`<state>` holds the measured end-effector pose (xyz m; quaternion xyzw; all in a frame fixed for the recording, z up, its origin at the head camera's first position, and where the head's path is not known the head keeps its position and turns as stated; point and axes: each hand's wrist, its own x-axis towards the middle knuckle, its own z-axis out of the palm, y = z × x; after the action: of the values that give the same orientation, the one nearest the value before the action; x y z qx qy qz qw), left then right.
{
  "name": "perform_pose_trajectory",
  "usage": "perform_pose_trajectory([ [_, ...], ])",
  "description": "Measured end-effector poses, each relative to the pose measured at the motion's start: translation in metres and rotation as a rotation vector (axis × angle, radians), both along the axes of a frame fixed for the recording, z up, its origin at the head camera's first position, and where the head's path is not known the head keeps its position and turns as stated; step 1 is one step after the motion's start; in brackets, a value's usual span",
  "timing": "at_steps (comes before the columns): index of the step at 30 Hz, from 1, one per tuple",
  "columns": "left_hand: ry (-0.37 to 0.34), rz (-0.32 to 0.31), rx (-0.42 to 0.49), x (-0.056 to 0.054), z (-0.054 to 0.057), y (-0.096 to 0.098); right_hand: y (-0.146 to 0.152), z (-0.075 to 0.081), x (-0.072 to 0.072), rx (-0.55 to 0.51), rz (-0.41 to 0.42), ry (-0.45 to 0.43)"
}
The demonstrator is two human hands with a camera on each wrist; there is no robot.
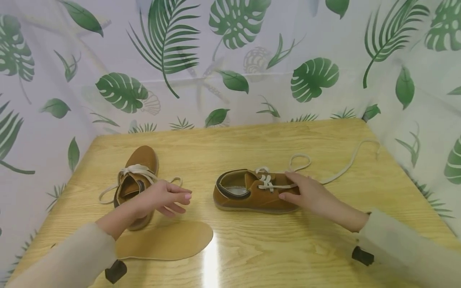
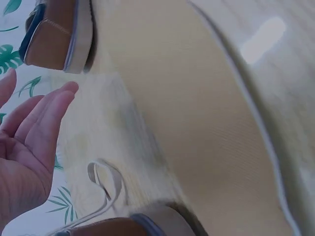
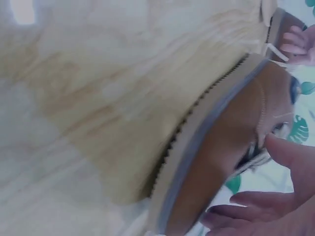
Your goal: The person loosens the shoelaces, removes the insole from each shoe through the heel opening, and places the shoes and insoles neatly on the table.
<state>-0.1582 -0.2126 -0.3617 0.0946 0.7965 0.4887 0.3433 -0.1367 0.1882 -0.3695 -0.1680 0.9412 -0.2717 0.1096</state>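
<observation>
A brown lace-up shoe (image 1: 252,192) stands on the table with its toe to the right. Over its toe end lies my right hand (image 1: 311,196), thumb and fingers spread apart; whether they touch the leather I cannot tell. White laces (image 1: 266,180) are threaded through part of this shoe. My left hand (image 1: 163,198) hangs with loosely bent fingers and holds nothing. Behind it stands a second brown shoe (image 1: 144,158), its lace tied in a bow and its heel partly hidden. Below that hand a tan insole (image 1: 173,242) lies flat, its left end covered by the sleeve.
The wooden table (image 1: 252,256) meets a leaf-printed white cloth (image 1: 252,92) at the back and sides. One long lace end (image 1: 345,168) trails from the right shoe toward the table's right edge. A bright reflection lies on the wood near the front.
</observation>
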Motion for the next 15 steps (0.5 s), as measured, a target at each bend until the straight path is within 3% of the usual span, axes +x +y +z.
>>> perform_pose_trajectory([
  [7, -0.166, 0.036, 0.033, -0.023, 0.006, 0.01, -0.004, 0.018, 0.014, -0.146, -0.175, 0.001],
  [9, -0.188, 0.052, 0.031, -0.03, 0.009, 0.013, -0.005, 0.021, 0.018, -0.237, -0.233, -0.047],
  [11, -0.199, 0.048, 0.027, -0.038, 0.011, 0.015, -0.006, 0.022, 0.02, -0.381, -0.282, -0.158],
  [15, -0.212, 0.03, 0.02, -0.05, 0.012, 0.02, -0.008, 0.024, 0.025, -0.714, -0.389, -0.541],
])
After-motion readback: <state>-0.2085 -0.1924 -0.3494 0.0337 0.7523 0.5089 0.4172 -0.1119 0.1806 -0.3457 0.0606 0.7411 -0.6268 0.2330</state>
